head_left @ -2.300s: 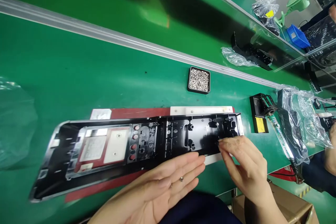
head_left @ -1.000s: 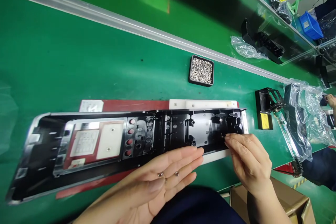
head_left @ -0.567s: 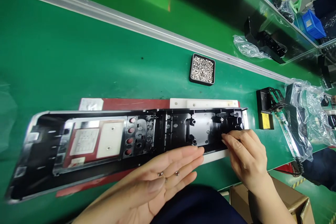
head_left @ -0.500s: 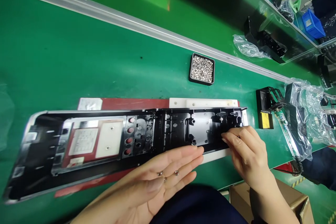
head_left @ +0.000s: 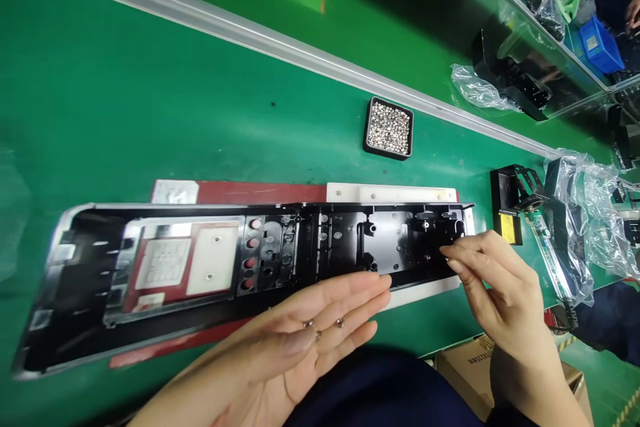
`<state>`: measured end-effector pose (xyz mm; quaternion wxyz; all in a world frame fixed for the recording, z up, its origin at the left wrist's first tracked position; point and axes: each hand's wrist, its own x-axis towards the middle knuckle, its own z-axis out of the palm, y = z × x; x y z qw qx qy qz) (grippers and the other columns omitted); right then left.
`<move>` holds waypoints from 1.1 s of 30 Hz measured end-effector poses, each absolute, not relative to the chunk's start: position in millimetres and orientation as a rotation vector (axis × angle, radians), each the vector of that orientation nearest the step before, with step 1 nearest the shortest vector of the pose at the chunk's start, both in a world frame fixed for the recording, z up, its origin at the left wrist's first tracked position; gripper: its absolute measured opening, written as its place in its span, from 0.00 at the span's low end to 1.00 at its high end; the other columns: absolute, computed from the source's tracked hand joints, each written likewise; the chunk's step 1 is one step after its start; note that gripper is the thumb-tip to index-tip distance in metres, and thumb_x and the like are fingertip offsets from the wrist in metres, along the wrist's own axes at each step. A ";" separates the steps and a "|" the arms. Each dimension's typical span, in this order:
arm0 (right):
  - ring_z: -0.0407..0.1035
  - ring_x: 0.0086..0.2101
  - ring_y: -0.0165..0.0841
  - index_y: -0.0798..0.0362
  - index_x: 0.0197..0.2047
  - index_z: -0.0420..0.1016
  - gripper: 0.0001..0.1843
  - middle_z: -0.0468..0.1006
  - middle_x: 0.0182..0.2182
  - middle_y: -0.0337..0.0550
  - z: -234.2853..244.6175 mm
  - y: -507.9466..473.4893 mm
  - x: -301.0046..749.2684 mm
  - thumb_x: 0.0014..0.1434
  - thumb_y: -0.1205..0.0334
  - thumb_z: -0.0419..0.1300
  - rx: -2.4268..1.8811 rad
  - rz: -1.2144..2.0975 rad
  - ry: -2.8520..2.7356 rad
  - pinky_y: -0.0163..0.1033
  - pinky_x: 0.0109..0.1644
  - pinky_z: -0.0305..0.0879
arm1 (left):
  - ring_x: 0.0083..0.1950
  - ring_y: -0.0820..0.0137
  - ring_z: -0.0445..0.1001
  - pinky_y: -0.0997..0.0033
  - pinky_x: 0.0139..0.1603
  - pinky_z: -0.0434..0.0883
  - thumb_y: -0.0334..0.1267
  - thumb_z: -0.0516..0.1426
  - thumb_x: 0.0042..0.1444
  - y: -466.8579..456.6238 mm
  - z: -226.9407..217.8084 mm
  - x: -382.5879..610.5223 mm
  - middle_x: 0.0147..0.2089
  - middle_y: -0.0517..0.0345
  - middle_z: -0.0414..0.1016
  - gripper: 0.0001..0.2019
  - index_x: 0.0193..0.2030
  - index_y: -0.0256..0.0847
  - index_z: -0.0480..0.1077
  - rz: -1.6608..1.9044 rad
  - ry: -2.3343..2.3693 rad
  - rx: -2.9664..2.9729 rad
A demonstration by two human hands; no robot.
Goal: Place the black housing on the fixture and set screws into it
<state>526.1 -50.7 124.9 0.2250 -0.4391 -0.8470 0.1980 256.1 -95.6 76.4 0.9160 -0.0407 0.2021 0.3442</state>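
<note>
My left hand (head_left: 320,340) is palm up below the long black plastic housing (head_left: 345,240). Its fingers are stretched out, the thumb folds over the palm, and about three small shiny metal nuts (head_left: 340,323) rest on it. My right hand (head_left: 500,287) hovers over the housing's right end. Its thumb and index tips are slightly apart, and I see nothing between them. A small bright metal piece (head_left: 428,257) sits in the housing just left of those fingertips. Another lies farther back on a round post (head_left: 426,225).
Beneath the housing is a red fixture board (head_left: 260,193) with white blocks (head_left: 393,193). A black tray (head_left: 367,140) of small metal pieces stands behind it. Black parts (head_left: 505,203) and plastic bags (head_left: 605,207) lie at the right; a cardboard box (head_left: 465,367) stands below the table edge.
My right hand has drawn back to the right from the housing, its fingertips parting. The small metal piece where they were now shows. My left hand keeps nearly the same pose.
</note>
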 end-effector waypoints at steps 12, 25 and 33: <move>0.69 0.38 0.38 0.58 0.57 0.73 0.17 0.72 0.42 0.51 108.5 -85.6 516.9 0.66 0.75 0.59 -1.140 0.204 -2.305 0.41 0.39 0.67 | 0.72 0.55 0.49 0.65 0.71 0.60 0.39 0.50 0.69 -103.3 81.5 268.4 0.68 0.49 0.57 0.21 0.66 0.35 0.64 0.804 0.276 0.004; 0.65 0.34 0.35 0.58 0.45 0.75 0.05 0.70 0.36 0.49 114.6 -80.3 457.8 0.70 0.68 0.58 -1.001 0.599 -2.365 0.36 0.33 0.67 | 0.72 0.61 0.52 0.69 0.70 0.59 0.49 0.58 0.63 -105.1 83.8 271.9 0.66 0.61 0.63 0.21 0.61 0.49 0.70 0.770 0.345 0.036; 0.63 0.39 0.39 0.67 0.49 0.70 0.10 0.70 0.42 0.56 119.3 -81.8 461.2 0.69 0.79 0.50 -0.900 0.781 -2.529 0.42 0.42 0.67 | 0.72 0.60 0.50 0.64 0.72 0.56 0.52 0.60 0.60 -110.7 76.8 272.0 0.67 0.61 0.62 0.23 0.60 0.52 0.70 0.703 0.429 0.063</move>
